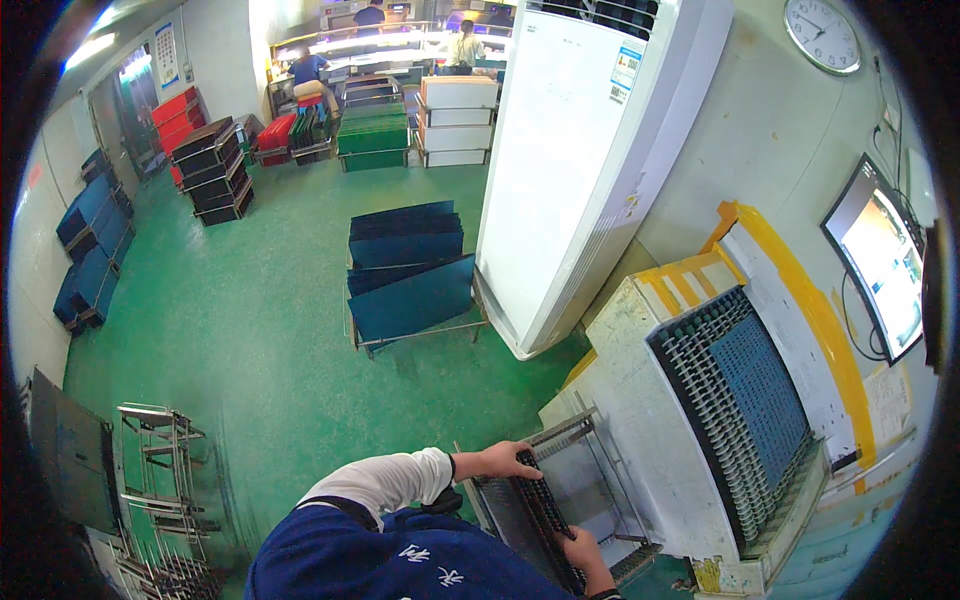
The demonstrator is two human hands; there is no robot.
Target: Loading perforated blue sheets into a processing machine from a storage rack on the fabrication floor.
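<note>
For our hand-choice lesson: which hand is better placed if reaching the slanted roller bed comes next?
Probably the right hand: holding the near end of the dark panels, it looks nearer the roller bed. The left hand, at their far end, is farther left.

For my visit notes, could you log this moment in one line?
left fingers: on dark panel, far end | right fingers: on its near end | nearby: metal rack

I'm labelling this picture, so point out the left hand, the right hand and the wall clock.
Left hand [506, 459], head view: back of hand.
Right hand [580, 551], head view: back of hand.
Wall clock [821, 37], head view: middle of dial.
</note>
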